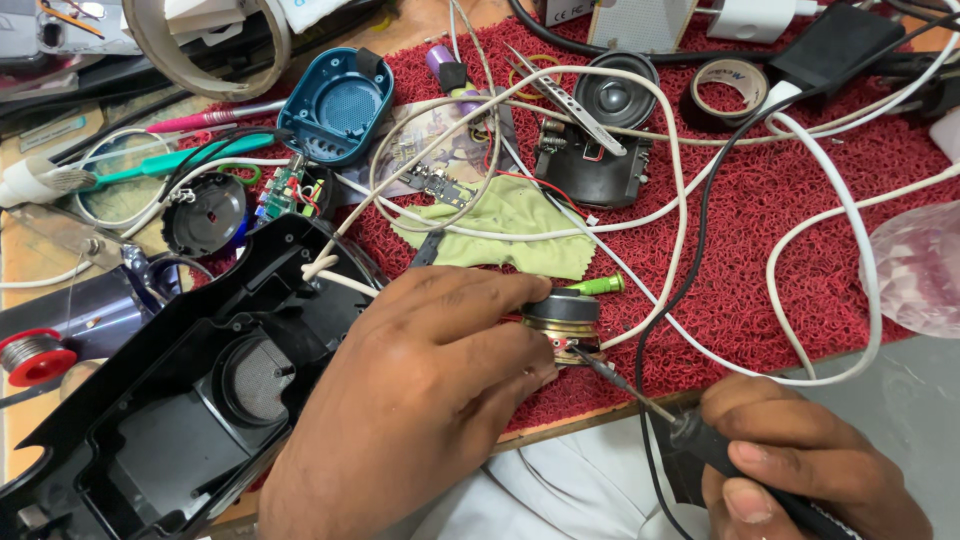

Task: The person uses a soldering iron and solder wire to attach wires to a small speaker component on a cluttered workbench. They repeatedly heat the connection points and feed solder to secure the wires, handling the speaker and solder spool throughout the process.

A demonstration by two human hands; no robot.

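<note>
My left hand (420,400) grips a small round speaker driver (565,322) with a brass-coloured magnet, holding it just above the red mat (800,200). My right hand (800,465) at the lower right is closed on the black handle of a soldering iron (640,395). The iron's thin tip touches the driver's side where thin wires end. A green-handled tool (598,286) lies just behind the driver. A large black speaker casing (190,390) lies open to the left of my left hand.
White and black cables (690,170) loop across the mat. A green cloth (505,225), a teal speaker shell (335,105), a second black speaker unit (600,130), tweezers (565,95), a tape roll (728,85) and a solder spool (35,357) lie around.
</note>
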